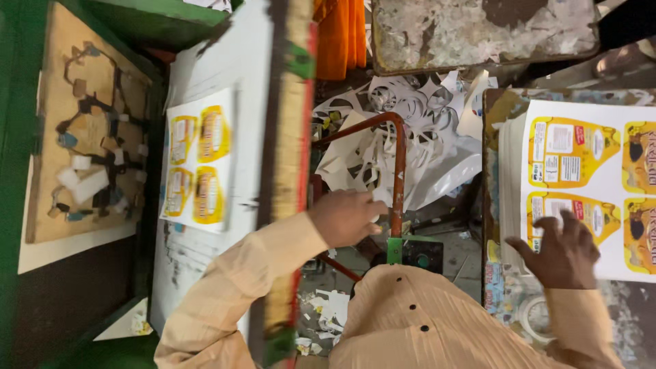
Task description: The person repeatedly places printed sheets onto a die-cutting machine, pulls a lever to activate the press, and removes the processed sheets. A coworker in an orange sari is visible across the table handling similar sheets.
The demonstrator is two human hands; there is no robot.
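Note:
My right hand (564,251) lies with fingers spread on the near edge of the top sheet of a stack of white sheets printed with yellow labels (581,178), on a worn table at the right. My left hand (345,216) is curled in a loose fist, its fingertips against an orange-red metal bar (398,171). It holds nothing that I can see. A single printed sheet with yellow labels (198,164) lies flat on the pale platen (232,61) of a machine to the left, beyond my left sleeve.
A wooden die board with dark rule lines and foam blocks (89,137) sits in the green frame at far left. White paper offcuts (410,130) pile up behind the bar. A green switch box (417,253) is below it. A tape roll (536,318) lies by my right wrist.

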